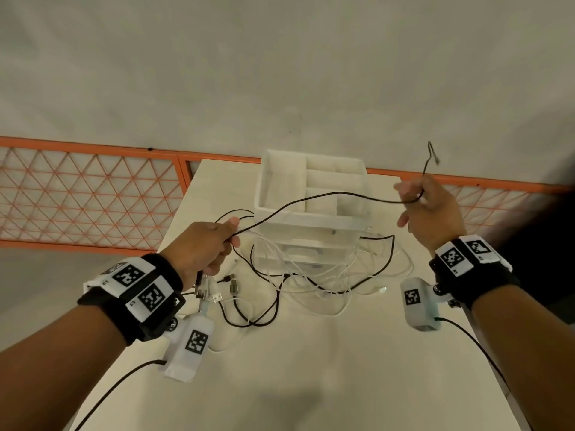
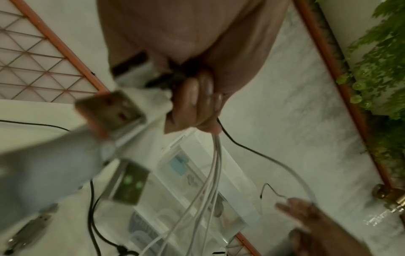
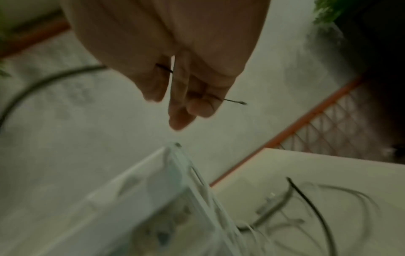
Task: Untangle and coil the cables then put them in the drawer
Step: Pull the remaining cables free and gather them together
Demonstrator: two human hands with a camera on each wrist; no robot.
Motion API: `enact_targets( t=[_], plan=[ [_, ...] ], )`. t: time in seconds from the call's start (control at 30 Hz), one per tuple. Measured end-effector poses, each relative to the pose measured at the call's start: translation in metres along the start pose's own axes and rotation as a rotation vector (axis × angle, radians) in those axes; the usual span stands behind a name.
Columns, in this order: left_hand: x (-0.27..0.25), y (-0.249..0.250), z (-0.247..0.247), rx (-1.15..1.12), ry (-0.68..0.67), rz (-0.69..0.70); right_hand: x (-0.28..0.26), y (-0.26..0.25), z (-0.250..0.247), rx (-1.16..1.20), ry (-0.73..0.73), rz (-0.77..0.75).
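**A:** Since you asked about the head view first: the left hand (image 1: 203, 244) is fisted around a bundle of cables, with USB plugs (image 1: 214, 290) dangling just below it on the near side. One black cable (image 1: 311, 201) arcs from that fist across to the right hand (image 1: 431, 209), which is raised at the right and pinches it, the loose end (image 1: 433, 154) sticking up above the fingers. Everything else, a tangle of white and black cables (image 1: 311, 281), sits on the tabletop (image 1: 311, 384) right in front of the white drawer unit (image 1: 311, 194), whose top tray is open and divided into compartments.

**B:** ok and the left wrist cam?

**A:** Blurry, but the left hand (image 2: 197, 104) is clearly curled tight round several white cables (image 2: 210, 173) that hang down out of it, plus the black cable (image 2: 252, 149) trailing off toward the right hand (image 2: 306, 218) at the lower right. Big USB plugs (image 2: 129, 183) loom at the left.

**B:** right wrist?

**A:** Even blurrier. The right hand (image 3: 175, 78) has the thin black cable (image 3: 235, 102) threaded between its fingers, the tip poking out to the right. Below it, the drawer unit (image 3: 136, 199) and the cable tangle (image 3: 306, 207) on the tabletop (image 3: 328, 166).
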State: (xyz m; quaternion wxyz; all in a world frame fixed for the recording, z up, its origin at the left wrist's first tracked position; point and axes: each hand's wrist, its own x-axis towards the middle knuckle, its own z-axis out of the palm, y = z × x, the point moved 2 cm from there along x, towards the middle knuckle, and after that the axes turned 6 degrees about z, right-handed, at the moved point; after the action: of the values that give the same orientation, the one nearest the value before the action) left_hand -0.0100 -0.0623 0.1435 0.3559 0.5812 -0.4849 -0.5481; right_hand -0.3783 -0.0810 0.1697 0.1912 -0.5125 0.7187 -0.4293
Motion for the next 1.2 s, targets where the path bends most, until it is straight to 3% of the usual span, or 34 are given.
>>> enact_targets(
  t=[0.1,0.17,0.2,0.27,0.37,0.43,0.5,0.63,0.73,0.87,0.93,1.03,1.13,1.2],
  plan=[
    [-0.006,0.0,0.002,-0.028,-0.08,0.03,-0.011,0.038,0.015,-0.342,-0.291,0.209],
    [-0.007,-0.001,0.003,-0.008,-0.108,0.049,-0.027,0.049,0.025,-0.575,-0.374,0.289],
    [-0.007,-0.002,0.005,0.015,-0.11,0.057,-0.036,0.045,0.029,-0.581,-0.391,0.278],
    [-0.008,-0.002,0.01,0.062,-0.102,0.08,-0.055,0.027,0.04,-0.405,-0.462,0.165],
    [-0.012,0.001,0.028,0.127,-0.138,0.154,-0.09,-0.024,0.059,-0.066,-0.695,-0.003],
    [-0.018,0.007,0.041,0.17,-0.19,0.249,-0.109,-0.041,0.081,-0.055,-0.816,-0.084],
    [-0.024,0.014,0.048,0.248,-0.225,0.386,-0.117,-0.036,0.102,-0.188,-0.824,-0.134],
    [-0.031,0.016,0.029,0.341,-0.229,0.481,-0.094,0.023,0.097,-0.428,-0.812,0.09],
    [-0.029,-0.009,0.004,0.448,-0.273,0.38,-0.074,0.047,0.073,-0.474,-0.66,0.11],
    [-0.022,-0.058,0.005,0.819,-0.464,0.236,-0.071,0.045,0.074,-0.406,-0.301,-0.109],
    [-0.019,-0.077,0.013,0.945,-0.448,0.162,-0.078,0.047,0.081,-0.367,-0.305,-0.113],
    [-0.011,-0.097,0.012,0.77,-0.271,0.027,-0.102,0.058,0.093,-0.432,-0.473,-0.008],
    [-0.009,-0.098,0.007,0.379,-0.174,-0.103,-0.131,0.064,0.108,-0.426,-0.474,-0.107],
    [-0.012,-0.086,0.007,0.251,-0.156,-0.124,-0.147,0.066,0.127,-0.493,-0.61,-0.163]
  ],
)
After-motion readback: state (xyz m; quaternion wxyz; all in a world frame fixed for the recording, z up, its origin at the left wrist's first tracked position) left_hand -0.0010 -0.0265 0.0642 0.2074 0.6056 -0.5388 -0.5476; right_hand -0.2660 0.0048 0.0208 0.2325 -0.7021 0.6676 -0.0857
